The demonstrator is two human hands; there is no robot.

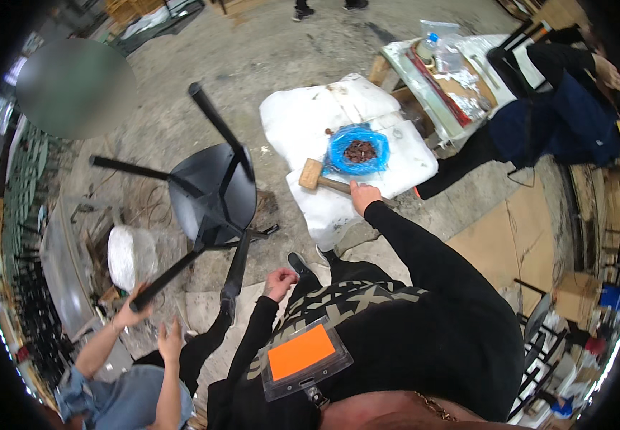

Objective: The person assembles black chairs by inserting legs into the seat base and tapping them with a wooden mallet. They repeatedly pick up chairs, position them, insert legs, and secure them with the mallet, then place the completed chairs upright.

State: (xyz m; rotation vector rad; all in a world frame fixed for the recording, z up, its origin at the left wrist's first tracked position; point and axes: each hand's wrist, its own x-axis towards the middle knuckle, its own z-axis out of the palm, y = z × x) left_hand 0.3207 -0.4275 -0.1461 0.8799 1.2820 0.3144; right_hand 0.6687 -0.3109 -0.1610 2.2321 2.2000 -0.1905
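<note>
My right hand (365, 198) is closed round the handle end of a wooden mallet (311, 174), whose block head points left over a white padded worktop (288, 118). Just beyond the mallet sits a blue plastic bag (337, 152), spread open like a bowl and full of small dark reddish-brown pieces (360, 151). My left hand (279, 284) hangs in front of my body with fingers curled together; whether anything is in them is too small to tell. To its left, a black chair (213, 190) with a rounded seat is tipped, its legs sticking outward, beside a co-worker's hands (132, 312).
A person in dark clothes (539, 132) stands by a side table (403, 61) holding a red tray (447, 100), plastic bags and a bottle. A wrapped white roll (132, 258) lies left. Cardboard (503, 229) covers floor at right; stacked chairs (30, 315) line the left.
</note>
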